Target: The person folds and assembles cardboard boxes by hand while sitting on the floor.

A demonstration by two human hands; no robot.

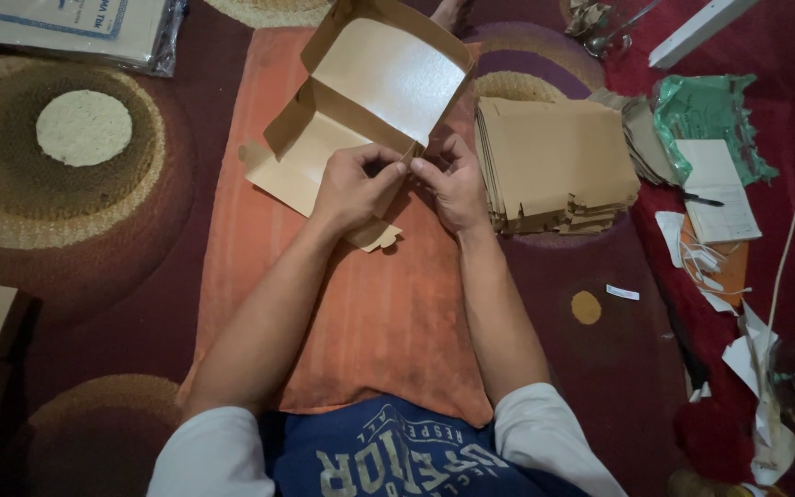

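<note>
Carpet (94, 239) in dark red with round patterns carries an orange cushion (370, 313), and on the cushion lies a brown paper box (370, 92), half folded: its far walls and lid stand up, while the near flap and the left side panel lie flat and unlocked. Just right of it a stack of flat box blanks (554, 161) waits unfolded, so most of the folding looks left to do. The left hand (353, 187) and the right hand (453, 184) both pinch the box's near right corner, fingers closed narrow on the tab.
</note>
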